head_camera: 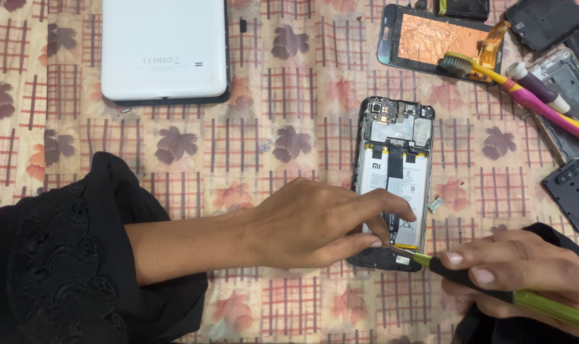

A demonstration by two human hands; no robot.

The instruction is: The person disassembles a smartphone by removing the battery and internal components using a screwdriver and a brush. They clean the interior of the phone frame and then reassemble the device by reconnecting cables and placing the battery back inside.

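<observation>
An opened phone (pixel 394 159) lies back-up on the patterned cloth, its battery and circuit boards exposed. My left hand (pixel 315 223) reaches in from the left and pinches the phone's lower end between thumb and forefinger. My right hand (pixel 518 274) comes from the lower right, gripping a screwdriver (pixel 480 283) with a black and green handle. Its tip rests on the phone's bottom board. A small metal part (pixel 436 204) lies just right of the phone.
A white tablet (pixel 165 50) lies face-down at the top left. At the top right lie a detached screen (pixel 429 38), a yellow-pink toothbrush (pixel 512 83), and several dark phone covers and frames (pixel 572 188). A tiny screw (pixel 125 110) sits below the tablet.
</observation>
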